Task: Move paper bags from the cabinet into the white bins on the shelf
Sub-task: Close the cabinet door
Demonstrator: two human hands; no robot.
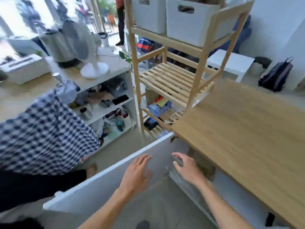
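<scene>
The white cabinet door [105,184] stands swung open under the wooden cabinet top [247,129]. Brown paper bags [205,167] show in the dark opening behind it. My left hand [137,172] hovers by the door's inner face with fingers spread and nothing in it. My right hand [186,167] reaches toward the opening, fingers apart and curled, holding nothing. Two white bins [186,23] sit on the top level of the wooden shelf [173,80], with brown paper showing in the right one.
A person in a checked shirt [42,134] crouches at the left, close to the door. Beyond stands a white open shelf unit [112,104] full of clutter, with a fan on top. The wooden shelf's lower level holds boxes and a power strip. A backpack [275,76] leans on the far wall.
</scene>
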